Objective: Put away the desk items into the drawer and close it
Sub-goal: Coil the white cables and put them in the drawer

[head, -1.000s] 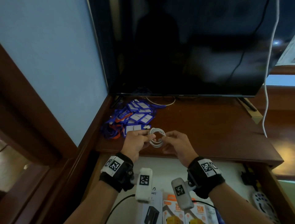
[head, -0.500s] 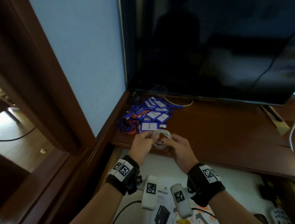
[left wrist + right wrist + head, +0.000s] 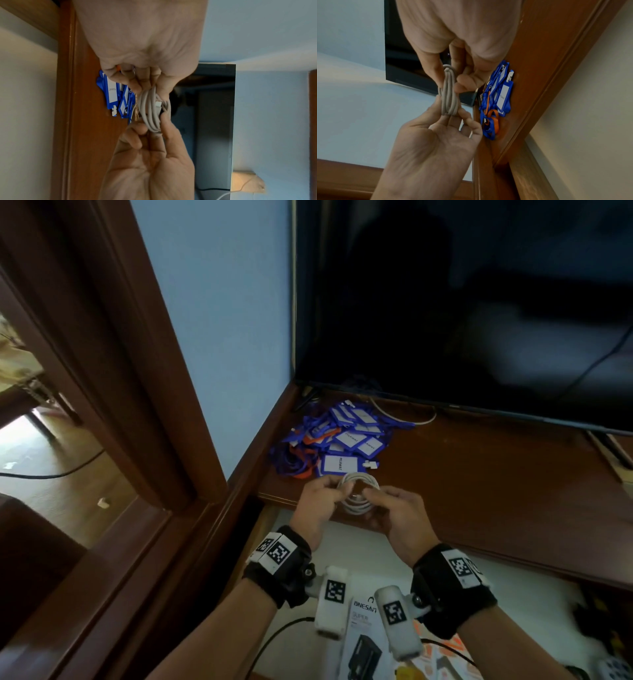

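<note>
both hands hold one coiled white cable (image 3: 358, 495) above the desk's (image 3: 479, 491) front edge: left hand (image 3: 317, 506) pinching its left side, right hand (image 3: 399, 520) pinching its right. blue tags (image 3: 342, 445) lie near the desk's back left corner.

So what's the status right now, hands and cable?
Left hand and right hand both pinching coiled white cable above desk edge. Drawer open below. Blue tags still on desk.

Tag pile (image 3: 337, 441) on desk (image 3: 479, 484) before monitor (image 3: 462, 302), beyond coiled cable (image 3: 358, 496); open drawer (image 3: 370, 542) below.
</note>
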A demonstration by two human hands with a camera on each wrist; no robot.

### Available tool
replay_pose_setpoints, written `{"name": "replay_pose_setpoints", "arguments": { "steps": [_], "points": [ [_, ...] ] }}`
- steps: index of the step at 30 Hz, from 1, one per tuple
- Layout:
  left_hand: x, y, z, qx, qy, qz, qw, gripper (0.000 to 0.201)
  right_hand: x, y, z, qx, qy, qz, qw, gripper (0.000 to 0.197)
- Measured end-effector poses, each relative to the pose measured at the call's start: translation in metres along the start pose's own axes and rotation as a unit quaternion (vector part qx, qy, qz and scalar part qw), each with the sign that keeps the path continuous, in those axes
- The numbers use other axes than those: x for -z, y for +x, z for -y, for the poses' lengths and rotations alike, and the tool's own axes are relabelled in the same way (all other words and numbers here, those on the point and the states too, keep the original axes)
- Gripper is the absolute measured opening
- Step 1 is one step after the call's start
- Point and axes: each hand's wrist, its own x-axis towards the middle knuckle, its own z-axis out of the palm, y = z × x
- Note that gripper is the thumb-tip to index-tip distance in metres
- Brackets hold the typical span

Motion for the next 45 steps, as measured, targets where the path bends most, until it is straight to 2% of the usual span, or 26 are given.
{"name": "replay_pose_setpoints", "arguments": {
  "steps": [2,5,9,12,19,23,27,29,31,33,37,41,43,45],
  "points": [
    [0.001,0.000,-0.002,-0.003,-0.021,0.010,1.000,0.009,0.000,0.000,0.001,-0.008,0.016,0.007,1.000,0.012],
    [0.008,0.000,0.001,0.020,0.002,0.039,0.999,0.012,0.001,-0.003,0.004,-0.028,0.009,0.053,0.998,0.016],
    [0.019,-0.003,0.007,0.061,0.009,0.062,0.996,0.011,0.004,-0.001,0.000,-0.049,-0.101,0.101,0.989,0.019],
    [0.027,-0.002,0.008,0.067,0.035,0.056,0.996,0.014,0.001,0.001,-0.007,-0.076,-0.156,0.089,0.981,0.019],
    [0.042,0.000,0.017,0.059,0.046,0.052,0.996,0.009,-0.008,-0.001,-0.018,-0.110,-0.091,0.064,0.988,0.019],
    [0.046,0.002,0.024,0.057,0.052,0.029,0.997,0.009,-0.010,-0.002,-0.018,-0.116,-0.094,0.064,0.987,0.013],
    [0.061,0.006,0.034,0.027,0.147,0.039,0.988,0.011,-0.008,-0.002,-0.023,-0.124,-0.211,0.055,0.968,0.027],
    [0.073,0.007,0.040,0.025,0.209,0.036,0.977,0.011,-0.007,-0.002,-0.029,-0.139,-0.255,0.051,0.955,0.028],
    [0.088,0.008,0.044,0.026,0.296,0.046,0.954,0.015,-0.005,-0.001,-0.036,-0.153,-0.279,0.054,0.946,0.023],
    [0.101,0.009,0.048,0.032,0.399,0.082,0.913,0.017,-0.003,-0.002,-0.044,-0.166,-0.298,0.053,0.938,0.019],
    [0.122,0.014,0.058,0.068,0.590,0.141,0.792,0.023,0.001,0.000,-0.058,-0.197,-0.306,0.041,0.931,0.020],
    [0.126,0.024,0.072,0.078,0.693,0.182,0.693,0.024,0.004,0.000,-0.070,-0.208,-0.310,0.038,0.927,0.018],
    [0.120,0.031,0.077,0.072,0.723,0.162,0.667,0.025,0.004,0.002,-0.074,-0.214,-0.310,0.036,0.926,0.017],
    [0.112,0.040,0.082,0.067,0.734,0.143,0.660,0.027,0.004,0.004,-0.077,-0.223,-0.309,0.030,0.924,0.017]
  ]
}}
